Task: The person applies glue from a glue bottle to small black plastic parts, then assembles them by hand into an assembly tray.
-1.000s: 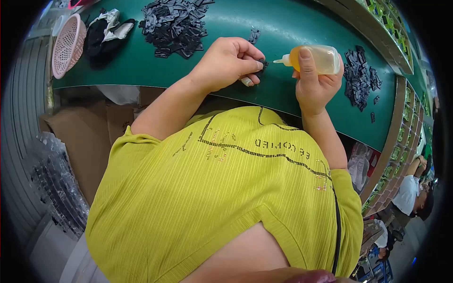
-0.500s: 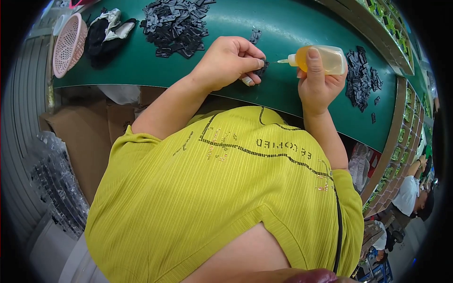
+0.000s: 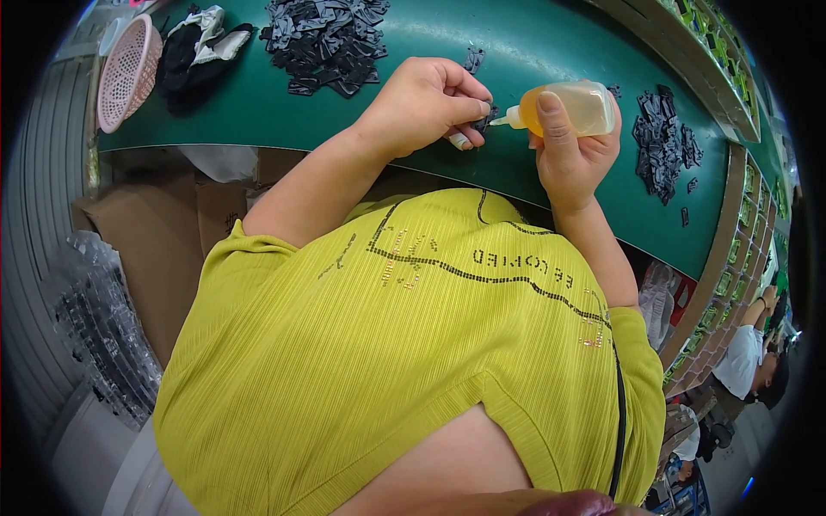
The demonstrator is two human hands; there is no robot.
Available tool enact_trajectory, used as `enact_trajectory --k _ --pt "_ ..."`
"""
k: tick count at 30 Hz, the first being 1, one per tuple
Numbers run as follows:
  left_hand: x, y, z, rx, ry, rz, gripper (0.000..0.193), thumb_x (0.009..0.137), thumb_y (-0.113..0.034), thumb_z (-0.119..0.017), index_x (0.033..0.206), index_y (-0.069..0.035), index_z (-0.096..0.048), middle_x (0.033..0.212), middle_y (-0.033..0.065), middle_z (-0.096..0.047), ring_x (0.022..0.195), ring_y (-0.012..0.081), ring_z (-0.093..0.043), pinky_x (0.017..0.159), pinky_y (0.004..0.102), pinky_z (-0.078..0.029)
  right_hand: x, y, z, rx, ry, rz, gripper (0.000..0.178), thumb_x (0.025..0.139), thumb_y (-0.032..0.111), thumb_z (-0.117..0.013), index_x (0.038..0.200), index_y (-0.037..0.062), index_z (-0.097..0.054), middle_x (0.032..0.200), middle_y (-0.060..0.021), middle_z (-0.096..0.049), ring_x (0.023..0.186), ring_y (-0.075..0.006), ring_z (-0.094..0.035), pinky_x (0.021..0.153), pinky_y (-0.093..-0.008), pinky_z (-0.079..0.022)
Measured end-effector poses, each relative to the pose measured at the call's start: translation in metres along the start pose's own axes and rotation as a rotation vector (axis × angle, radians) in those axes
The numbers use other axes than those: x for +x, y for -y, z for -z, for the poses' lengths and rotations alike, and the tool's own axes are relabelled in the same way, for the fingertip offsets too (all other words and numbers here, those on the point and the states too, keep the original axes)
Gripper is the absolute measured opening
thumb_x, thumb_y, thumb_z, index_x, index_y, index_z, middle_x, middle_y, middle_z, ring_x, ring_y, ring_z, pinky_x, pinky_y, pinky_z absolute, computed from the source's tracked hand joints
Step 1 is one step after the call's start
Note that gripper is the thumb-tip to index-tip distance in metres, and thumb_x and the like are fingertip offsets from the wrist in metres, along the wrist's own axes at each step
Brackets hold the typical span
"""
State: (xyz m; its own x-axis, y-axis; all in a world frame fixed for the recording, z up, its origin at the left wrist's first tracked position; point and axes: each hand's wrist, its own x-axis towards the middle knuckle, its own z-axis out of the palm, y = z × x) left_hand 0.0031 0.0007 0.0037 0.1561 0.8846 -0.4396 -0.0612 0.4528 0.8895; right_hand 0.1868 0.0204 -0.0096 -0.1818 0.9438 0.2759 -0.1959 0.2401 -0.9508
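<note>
My left hand (image 3: 434, 101) pinches a small black plastic part (image 3: 484, 121) between thumb and fingers above the green table (image 3: 344, 120). A white wrapping sits on one of its fingertips. My right hand (image 3: 568, 146) is closed round a clear squeeze bottle (image 3: 581, 108) of yellowish liquid, tilted on its side. The bottle's thin nozzle tip points left and reaches the black part; whether it touches cannot be made out. Just beyond my left hand lies another small dark part (image 3: 473, 58).
A large pile of black parts (image 3: 331, 43) lies at the far left, a smaller pile (image 3: 661, 142) at the right. At the left edge stand a pink basket (image 3: 129, 77) and black-and-white cloth (image 3: 198, 56). A rack of green pieces (image 3: 723, 258) borders the right; people sit beyond it.
My right hand has brought the bottle leftward, so its nozzle now meets or nearly meets the part. My left hand has shifted only slightly and keeps its pinch.
</note>
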Motion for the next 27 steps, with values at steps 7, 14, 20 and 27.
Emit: enact_trajectory --k 7,14,20,27 --pt "0.002 0.0 0.001 0.004 0.003 0.003 0.018 0.084 -0.006 -0.065 0.098 0.005 -0.062 0.082 0.011 -0.067 0.063 0.0147 -0.067 0.055 0.0217 -0.053 0.002 -0.002 -0.003 -0.062 0.024 0.042 0.017 0.084 0.011 -0.071 0.091 0.0013 -0.058 0.079 -0.0035 -0.064 0.057 -0.006 -0.055 0.049 -0.0167 -0.041" --pt "0.008 0.017 -0.004 0.021 -0.153 -0.226 0.019 0.086 -0.005 -0.063 0.102 0.006 -0.062 0.084 0.0102 -0.067 0.064 0.0136 -0.066 0.056 0.0221 -0.053 0.013 -0.004 0.01 0.214 -0.123 -0.009 0.01 0.089 0.011 -0.064 0.091 0.0043 -0.056 0.077 -0.0067 -0.061 0.051 -0.01 -0.052 0.044 -0.0207 -0.039" --pt "0.013 0.004 0.026 0.789 -0.531 -0.709 0.022 0.081 -0.012 -0.066 0.101 -0.002 -0.065 0.087 0.0077 -0.064 0.072 0.0199 -0.066 0.064 0.0283 -0.052 0.009 -0.004 0.013 0.198 -0.136 -0.013 0.012 0.09 0.015 -0.064 0.09 0.0049 -0.057 0.077 -0.006 -0.061 0.051 -0.0095 -0.051 0.044 -0.02 -0.04" --pt "0.038 -0.067 0.075 1.143 -0.602 -0.235 0.034 0.07 -0.025 -0.074 0.097 -0.005 -0.068 0.111 0.0207 -0.062 0.103 0.0322 -0.06 0.089 0.0377 -0.047 0.009 -0.004 0.01 0.188 -0.123 -0.038 0.014 0.088 0.011 -0.064 0.091 0.004 -0.053 0.077 -0.0065 -0.06 0.053 -0.009 -0.052 0.045 -0.0182 -0.04"
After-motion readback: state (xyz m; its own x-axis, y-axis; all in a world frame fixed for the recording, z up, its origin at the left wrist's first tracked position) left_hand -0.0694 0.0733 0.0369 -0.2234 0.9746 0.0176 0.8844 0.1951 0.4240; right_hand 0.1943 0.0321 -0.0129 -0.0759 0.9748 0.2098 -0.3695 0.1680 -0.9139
